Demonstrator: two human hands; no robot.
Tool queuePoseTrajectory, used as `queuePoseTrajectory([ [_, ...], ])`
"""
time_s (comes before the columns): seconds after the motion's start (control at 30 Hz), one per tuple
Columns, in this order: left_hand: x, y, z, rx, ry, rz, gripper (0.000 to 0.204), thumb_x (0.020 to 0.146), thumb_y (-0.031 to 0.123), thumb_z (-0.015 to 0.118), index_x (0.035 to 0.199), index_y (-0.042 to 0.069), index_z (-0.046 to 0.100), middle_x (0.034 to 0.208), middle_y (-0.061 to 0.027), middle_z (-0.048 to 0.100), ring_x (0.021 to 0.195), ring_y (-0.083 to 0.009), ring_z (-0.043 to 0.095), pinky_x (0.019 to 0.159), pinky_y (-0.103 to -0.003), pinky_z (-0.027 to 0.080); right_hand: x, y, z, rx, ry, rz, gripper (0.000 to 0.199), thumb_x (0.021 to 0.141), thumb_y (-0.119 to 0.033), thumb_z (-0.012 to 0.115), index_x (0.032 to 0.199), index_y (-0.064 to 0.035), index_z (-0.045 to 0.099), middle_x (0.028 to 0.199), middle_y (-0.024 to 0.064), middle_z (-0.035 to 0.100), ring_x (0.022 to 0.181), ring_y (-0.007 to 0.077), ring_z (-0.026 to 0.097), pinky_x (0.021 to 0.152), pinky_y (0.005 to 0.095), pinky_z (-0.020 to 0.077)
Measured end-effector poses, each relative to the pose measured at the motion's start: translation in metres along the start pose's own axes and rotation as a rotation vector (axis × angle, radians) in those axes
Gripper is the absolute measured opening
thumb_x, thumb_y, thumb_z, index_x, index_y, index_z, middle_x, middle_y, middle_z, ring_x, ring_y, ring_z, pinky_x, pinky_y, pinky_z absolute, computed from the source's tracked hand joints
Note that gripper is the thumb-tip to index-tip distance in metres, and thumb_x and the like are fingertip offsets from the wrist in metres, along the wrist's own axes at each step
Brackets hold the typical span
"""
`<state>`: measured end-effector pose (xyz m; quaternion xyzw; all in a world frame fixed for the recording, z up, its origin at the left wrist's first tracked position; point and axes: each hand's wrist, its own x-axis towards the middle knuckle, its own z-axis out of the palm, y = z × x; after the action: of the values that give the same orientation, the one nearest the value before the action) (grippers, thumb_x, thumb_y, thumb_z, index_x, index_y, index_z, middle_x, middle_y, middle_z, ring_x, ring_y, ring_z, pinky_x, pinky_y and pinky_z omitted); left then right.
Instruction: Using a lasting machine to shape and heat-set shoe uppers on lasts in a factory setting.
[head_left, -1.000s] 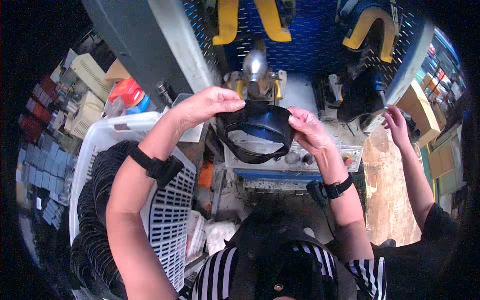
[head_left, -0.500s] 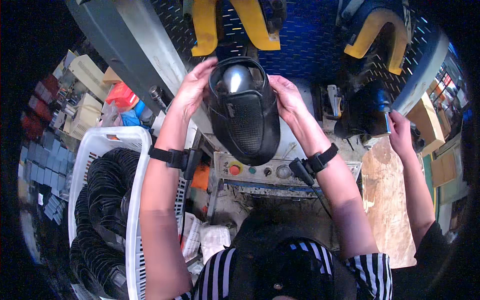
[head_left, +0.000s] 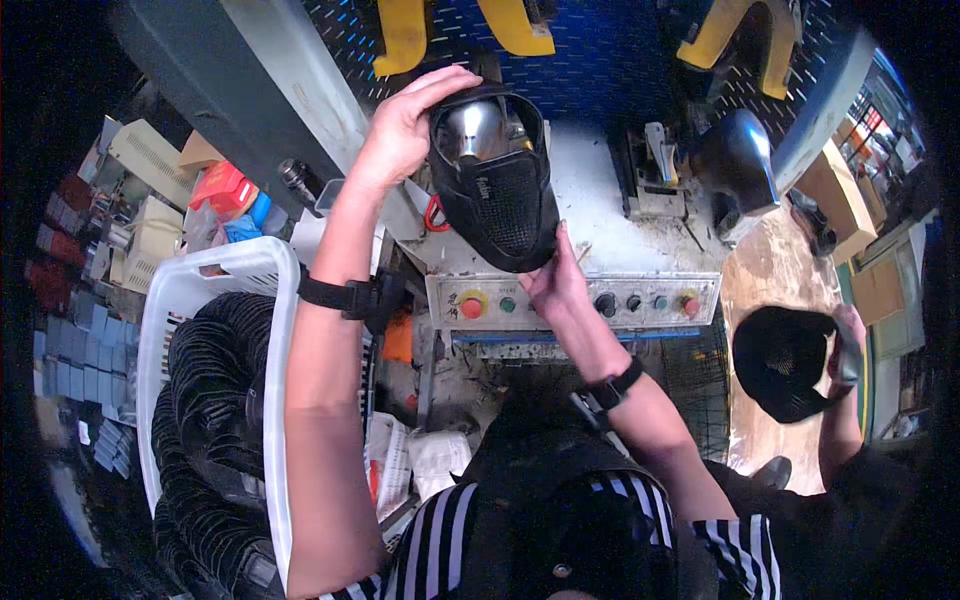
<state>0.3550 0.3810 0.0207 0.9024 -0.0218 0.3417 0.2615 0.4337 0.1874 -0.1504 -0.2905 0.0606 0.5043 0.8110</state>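
A black shoe upper [head_left: 495,200] with a mesh tongue sits over a shiny metal form [head_left: 475,130], whose rounded top shows through the opening. My left hand [head_left: 400,130] curls over the collar at the heel end, fingers along its rim and gripping it. My right hand [head_left: 558,283] holds the toe end from below, thumb against the side and the other fingers partly hidden under it. Just below is a control panel [head_left: 590,300] with coloured buttons and knobs.
A white plastic basket [head_left: 285,270] packed with black uppers stands at left. Yellow curved clamps [head_left: 515,35] hang above. At right is a bare metal form [head_left: 740,160]. A co-worker's hand [head_left: 852,335] holds another black upper [head_left: 785,360] over a wooden board [head_left: 760,450].
My right hand has slid from the collar's side down to the toe. My left hand has moved over the heel rim. The co-worker's upper has come off its form, toward the board.
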Motion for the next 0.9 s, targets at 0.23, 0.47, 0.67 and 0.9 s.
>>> queuePoseTrajectory([
  [0.23,-0.016,0.001,0.016,-0.037,0.121,0.062,0.051,0.069,-0.021,0.035,0.106,0.003,0.061,0.119,-0.0098,0.057,0.118,-0.0221,0.05,0.104,-0.03,0.033,0.074,0.053,-0.005,-0.172,0.218,-0.356,0.051,0.092,-0.046,0.045,0.115,-0.0012,0.053,0.106,0.011,0.061,0.091,0.0225,0.061,0.085,0.0358,0.0475],
  [0.47,-0.034,0.001,0.017,-0.174,0.195,0.054,0.045,0.077,-0.013,0.04,0.114,0.005,0.06,0.126,-0.008,0.054,0.123,-0.0194,0.044,0.104,-0.028,0.03,0.139,0.058,0.005,-0.855,0.51,-0.833,0.057,0.095,-0.038,0.04,0.07,0.0117,0.053,0.058,0.0278,0.049,0.053,0.0295,0.041,0.058,0.046,0.0361],
  [0.67,-0.1,0.023,0.048,-0.331,0.42,-0.341,0.036,0.082,-0.007,0.043,0.113,0.003,0.059,0.118,-0.0114,0.058,0.112,-0.0228,0.053,0.096,-0.031,0.039,0.165,0.053,0.0,-0.881,0.476,-0.981,0.05,0.096,-0.033,0.036,0.074,0.0086,0.052,0.061,0.0278,0.05,0.055,0.0388,0.044,0.058,0.0483,0.0354],
  [0.9,-0.196,0.03,0.082,-0.586,0.272,-0.689,0.022,0.091,-0.002,0.045,0.108,-0.001,0.059,0.105,-0.0086,0.062,0.094,-0.0136,0.06,0.08,-0.027,0.049,0.185,0.046,0.007,-1.247,0.495,-1.085,0.038,0.095,-0.025,0.034,0.081,0.0052,0.053,0.071,0.0287,0.054,0.068,0.0455,0.054,0.06,0.0515,0.0357],
])
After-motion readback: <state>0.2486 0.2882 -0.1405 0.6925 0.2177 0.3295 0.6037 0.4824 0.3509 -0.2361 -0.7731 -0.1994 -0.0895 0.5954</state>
